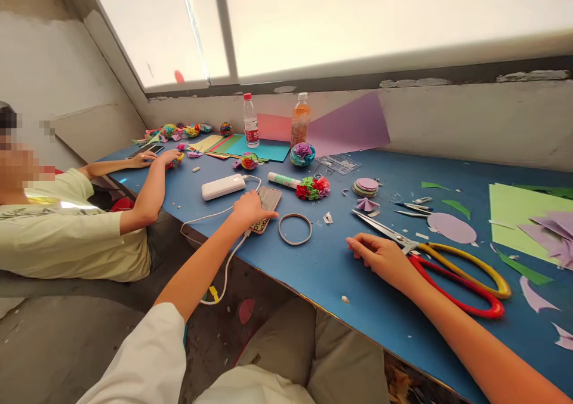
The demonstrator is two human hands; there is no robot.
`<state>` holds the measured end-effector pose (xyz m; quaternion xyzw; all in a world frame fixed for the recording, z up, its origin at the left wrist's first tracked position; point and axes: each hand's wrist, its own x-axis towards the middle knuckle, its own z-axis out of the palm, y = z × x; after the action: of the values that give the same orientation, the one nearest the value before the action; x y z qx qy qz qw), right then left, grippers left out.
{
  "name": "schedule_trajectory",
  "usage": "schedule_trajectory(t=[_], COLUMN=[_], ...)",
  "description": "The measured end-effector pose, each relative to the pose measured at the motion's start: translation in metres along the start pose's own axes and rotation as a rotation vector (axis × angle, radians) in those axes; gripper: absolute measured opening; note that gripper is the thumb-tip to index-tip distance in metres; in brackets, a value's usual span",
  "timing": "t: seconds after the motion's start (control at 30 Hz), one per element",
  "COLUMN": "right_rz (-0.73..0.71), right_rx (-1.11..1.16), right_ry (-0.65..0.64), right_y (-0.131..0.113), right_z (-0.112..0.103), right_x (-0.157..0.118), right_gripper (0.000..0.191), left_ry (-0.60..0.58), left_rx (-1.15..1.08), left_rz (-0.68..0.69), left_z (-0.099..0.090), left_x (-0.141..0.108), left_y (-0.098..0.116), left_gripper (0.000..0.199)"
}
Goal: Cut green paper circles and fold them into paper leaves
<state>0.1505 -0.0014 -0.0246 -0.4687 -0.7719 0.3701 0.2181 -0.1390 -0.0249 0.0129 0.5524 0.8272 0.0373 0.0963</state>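
Handling, head view: left hand (248, 209) over phone (271, 197), near front edge of tabletop (320, 273).
Left grip: lies across phone; can't tell if clamped.
Right hand (380, 256): beside scissors (407, 245), grip curled, nothing visible in it; can't tell if fingertips meet.
White cable (227, 273): joins phone's near end, loops below tabletop; leave slack, don't tug.
Phone: hold by edges, thumb off screen.
Scissors: keep right fingers off blades.

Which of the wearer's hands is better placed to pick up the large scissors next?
Probably the right hand: it is right beside the scissors, and no object shows in its fingers. The left hand is on the phone, clearly farther from the scissors.
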Motion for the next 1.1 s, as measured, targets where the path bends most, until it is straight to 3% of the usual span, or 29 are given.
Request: schedule_trajectory(t=[0.13, 0.27, 0.4, 0.53, 0.67, 0.77, 0.9, 1.1], right_rz=[-0.002, -0.003, -0.005, -0.047, -0.095, 0.069, 0.26, 0.214], right_rx=[0.006, 0.023, 0.073, 0.257, 0.674, 0.937, 1.189, 1.407], right_ry=[0.001, -0.004, -0.019, -0.135, -0.29, -0.426, -0.551, -0.718], right_y=[0.001, 0.002, -0.002, -0.025, -0.065, -0.085, -0.082, -0.064], right_z=[0.001, 0.001, 0.0, 0.016, 0.045, 0.06, 0.066, 0.061], right_x=[0.001, 0.0, -0.003, -0.014, -0.027, -0.028, -0.022, -0.02], right_gripper=[0.046, 0.046, 0.046, 0.049, 0.072, 0.066, 0.051, 0.039], left_ry=[-0.006, 0.119, 0.328, 0.42, 0.302, 0.191, 0.077, 0.079], left_rx=[0.021, -0.015, -0.223, -0.582, -1.007, -1.265, -1.553, -1.563], left_rz=[-0.023, -0.036, 0.01, 0.07, 0.132, 0.163, 0.23, 0.368], left_z=[0.002, 0.004, 0.002, 0.004, 0.018, 0.032, 0.043, 0.035], left_x=[-0.003, -0.017, -0.055, -0.096, -0.108, -0.099, -0.09, -0.111], left_y=[-0.004, 0.002, 0.01, 0.026, 0.043, 0.046, 0.04, 0.037], left_gripper=[0.068, 0.07, 0.073, 0.082, 0.078, 0.066, 0.061, 0.074])
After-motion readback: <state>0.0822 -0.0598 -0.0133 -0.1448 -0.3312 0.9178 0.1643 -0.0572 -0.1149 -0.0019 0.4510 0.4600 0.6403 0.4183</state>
